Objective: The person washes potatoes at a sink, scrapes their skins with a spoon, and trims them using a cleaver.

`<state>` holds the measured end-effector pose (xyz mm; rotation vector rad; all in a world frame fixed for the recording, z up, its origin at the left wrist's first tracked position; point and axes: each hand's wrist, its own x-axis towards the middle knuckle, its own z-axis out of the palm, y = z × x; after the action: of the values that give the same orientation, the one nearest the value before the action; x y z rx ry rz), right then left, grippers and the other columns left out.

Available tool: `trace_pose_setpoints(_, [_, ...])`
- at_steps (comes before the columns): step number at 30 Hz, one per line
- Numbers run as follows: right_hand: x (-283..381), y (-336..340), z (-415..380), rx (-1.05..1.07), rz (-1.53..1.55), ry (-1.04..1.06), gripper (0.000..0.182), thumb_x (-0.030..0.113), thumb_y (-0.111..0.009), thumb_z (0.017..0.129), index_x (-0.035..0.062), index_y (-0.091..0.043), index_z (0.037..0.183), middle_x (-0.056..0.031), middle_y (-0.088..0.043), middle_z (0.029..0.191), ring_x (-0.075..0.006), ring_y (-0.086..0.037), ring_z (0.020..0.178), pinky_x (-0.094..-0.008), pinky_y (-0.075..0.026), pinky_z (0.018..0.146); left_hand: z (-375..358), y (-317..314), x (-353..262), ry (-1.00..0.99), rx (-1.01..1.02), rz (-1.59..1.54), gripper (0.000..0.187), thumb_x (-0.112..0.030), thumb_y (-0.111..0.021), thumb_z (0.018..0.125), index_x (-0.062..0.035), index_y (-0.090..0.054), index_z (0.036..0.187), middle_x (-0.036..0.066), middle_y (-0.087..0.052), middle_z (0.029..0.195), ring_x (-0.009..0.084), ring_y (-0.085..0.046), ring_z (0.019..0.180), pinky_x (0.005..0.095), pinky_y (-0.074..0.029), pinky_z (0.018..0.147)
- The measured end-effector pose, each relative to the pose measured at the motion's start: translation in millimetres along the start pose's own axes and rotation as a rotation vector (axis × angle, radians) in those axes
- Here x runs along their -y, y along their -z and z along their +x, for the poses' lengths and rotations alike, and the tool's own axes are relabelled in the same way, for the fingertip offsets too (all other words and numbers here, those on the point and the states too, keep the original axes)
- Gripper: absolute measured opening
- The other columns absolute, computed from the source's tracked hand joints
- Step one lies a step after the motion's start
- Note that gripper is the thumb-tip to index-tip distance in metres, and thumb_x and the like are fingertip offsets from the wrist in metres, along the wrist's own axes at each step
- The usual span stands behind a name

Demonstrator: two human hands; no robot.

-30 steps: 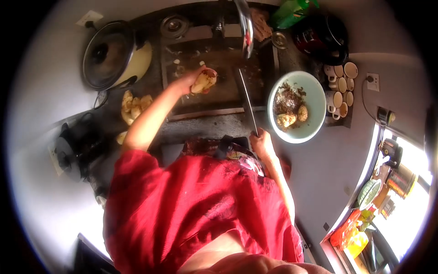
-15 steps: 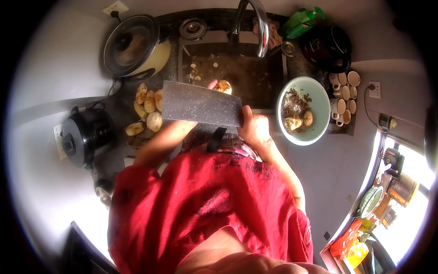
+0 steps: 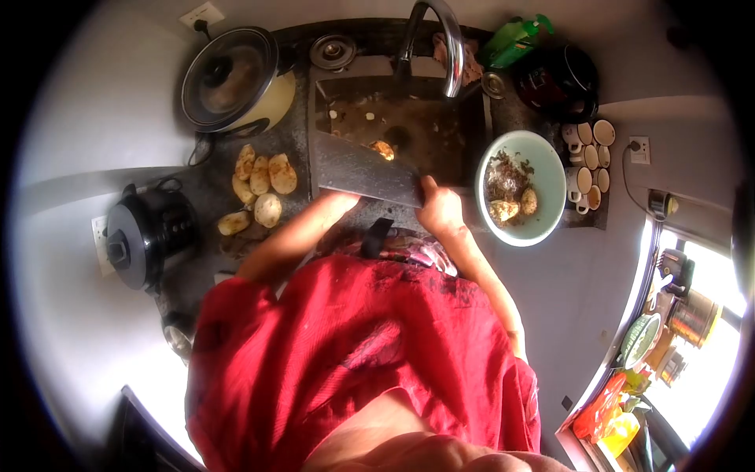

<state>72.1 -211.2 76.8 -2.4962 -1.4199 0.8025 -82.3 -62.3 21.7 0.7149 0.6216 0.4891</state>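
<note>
My right hand is wrapped round the handle end of a broad dark cleaver, held over the front of the sink. The blade covers most of my left hand; only its wrist side shows, and its fingers are hidden. Just beyond the blade's upper edge a brown-and-white piece of root vegetable shows; what supports it is hidden. Several peeled pale pieces lie on the counter left of the sink. A pale green bowl at the right holds two pieces and dark peelings.
A lidded pot and a black cooker stand at the left. The faucet arches over the sink. A green bottle, a dark appliance and several cups are at the right.
The cleaver has shifted slightly right and tilted more. The vegetable piece shows less, and the left fingertips beside it are now hidden. My right hand has moved a little right.
</note>
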Motion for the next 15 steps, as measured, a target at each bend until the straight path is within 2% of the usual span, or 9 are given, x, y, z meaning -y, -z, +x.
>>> trace_pose_setpoints(1, [-6,0,0,0.010,-0.003,-0.082,0.032,0.014,-0.058,0.073,0.0047,-0.055,0.104,-0.0241,-0.066,0.083,-0.0396,-0.065,0.084,-0.0481,-0.051,0.077,-2,0,-4,-0.023,0.009,0.027,0.035,-0.034,-0.051,0.095,-0.0049,-0.055,0.113,0.008,-0.063,0.096,0.0160,-0.064,0.083,0.0320,-0.056,0.068])
trace_pose_setpoints(3, [-32,-8,5,-0.030,0.020,-0.213,0.031,0.021,-0.059,0.078,0.0038,-0.058,0.104,-0.0245,-0.066,0.086,-0.0395,-0.065,0.087,-0.0473,-0.051,0.078,-4,6,-24,0.108,0.090,0.064,0.038,-0.041,-0.046,0.097,-0.0066,-0.055,0.109,0.007,-0.064,0.083,0.0147,-0.061,0.062,0.0280,-0.049,0.049])
trace_pose_setpoints(4, [-40,-5,8,0.011,0.016,-0.279,0.032,0.025,-0.059,0.080,0.0028,-0.059,0.102,-0.0243,-0.066,0.086,-0.0394,-0.065,0.086,-0.0464,-0.052,0.077,-13,-15,-41,0.161,-0.118,0.086,0.035,-0.041,-0.044,0.098,-0.0087,-0.054,0.107,0.006,-0.063,0.082,0.0145,-0.060,0.058,0.0272,-0.047,0.044])
trace_pose_setpoints(5, [-47,-5,10,0.014,0.035,-0.279,0.032,0.026,-0.060,0.080,0.0025,-0.060,0.101,-0.0244,-0.066,0.086,-0.0394,-0.065,0.086,-0.0464,-0.052,0.077,-14,-10,-42,0.164,-0.098,0.119,0.040,-0.045,-0.038,0.099,-0.0097,-0.053,0.108,0.007,-0.064,0.084,0.0152,-0.060,0.059,0.0275,-0.046,0.042])
trace_pose_setpoints(6, [-43,-1,8,0.021,0.055,-0.279,0.032,0.026,-0.060,0.079,0.0022,-0.060,0.101,-0.0244,-0.066,0.086,-0.0393,-0.065,0.085,-0.0463,-0.052,0.078,-11,-7,-42,0.110,-0.043,0.093,0.042,-0.046,-0.040,0.098,-0.0096,-0.053,0.113,0.007,-0.064,0.087,0.0150,-0.061,0.060,0.0271,-0.047,0.044])
trace_pose_setpoints(8, [-26,5,2,-0.025,0.053,-0.208,0.032,0.024,-0.061,0.077,0.0031,-0.060,0.102,-0.0233,-0.066,0.084,-0.0399,-0.064,0.084,-0.0466,-0.052,0.077,-5,-5,-43,0.104,-0.026,0.021,0.050,-0.050,-0.040,0.098,-0.0048,-0.055,0.115,0.009,-0.065,0.097,0.0175,-0.065,0.078,0.0349,-0.056,0.065])
trace_pose_setpoints(11, [15,23,-18,-0.072,0.106,0.010,0.038,0.018,-0.064,0.071,0.0061,-0.055,0.105,-0.0224,-0.066,0.083,-0.0395,-0.064,0.081,-0.0474,-0.052,0.072,4,-3,-29,0.098,0.070,-0.201,0.043,-0.039,-0.048,0.096,-0.0053,-0.052,0.122,0.009,-0.060,0.115,0.0192,-0.062,0.100,0.0365,-0.054,0.086])
trace_pose_setpoints(12, [24,25,-21,-0.119,0.140,0.116,0.036,0.016,-0.064,0.068,0.0054,-0.053,0.101,-0.0217,-0.065,0.077,-0.0398,-0.064,0.077,-0.0477,-0.051,0.069,8,-2,-23,0.063,0.106,-0.275,0.041,-0.033,-0.051,0.096,-0.0068,-0.050,0.127,0.009,-0.058,0.121,0.0201,-0.059,0.108,0.0369,-0.051,0.092])
trace_pose_setpoints(15, [36,24,-20,-0.136,0.085,0.212,0.032,0.014,-0.063,0.068,0.0056,-0.051,0.096,-0.0204,-0.062,0.067,-0.0392,-0.063,0.068,-0.0478,-0.050,0.065,-7,0,-12,0.075,0.107,-0.264,0.039,-0.034,-0.051,0.096,-0.0092,-0.053,0.126,0.009,-0.058,0.120,0.0201,-0.058,0.109,0.0382,-0.050,0.094])
